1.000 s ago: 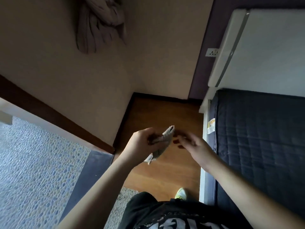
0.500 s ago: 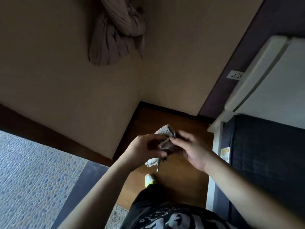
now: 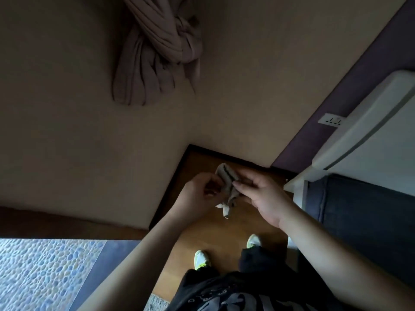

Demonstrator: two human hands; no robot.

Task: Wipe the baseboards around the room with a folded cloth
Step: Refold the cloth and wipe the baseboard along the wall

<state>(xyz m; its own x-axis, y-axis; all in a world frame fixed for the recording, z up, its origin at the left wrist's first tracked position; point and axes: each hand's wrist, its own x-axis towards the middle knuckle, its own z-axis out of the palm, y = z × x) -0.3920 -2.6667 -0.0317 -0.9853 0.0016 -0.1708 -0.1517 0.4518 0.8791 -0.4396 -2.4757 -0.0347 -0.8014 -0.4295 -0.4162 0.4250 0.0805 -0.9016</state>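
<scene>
Above the wooden floor [image 3: 202, 239], in the head view, both hands meet at mid-frame around a small grey cloth [image 3: 226, 182]. The left hand [image 3: 197, 196] has its fingers curled about the cloth's lower left side, and the right hand [image 3: 260, 194] pinches its upper right edge between thumb and fingers. The cloth runs roughly top to bottom between them, a loose corner dangling below. It looks only partly folded, so the fold is probably the step in hand. The dark baseboard [image 3: 170, 187] lies beyond and below the hands, running along the beige wall [image 3: 89, 153] to the corner, then right toward the bed [image 3: 370, 221]. Its left run passes just beside the left hand in the picture, so that hand seems nearer. A knotted curtain [image 3: 155, 52] hangs higher on the wall.
</scene>
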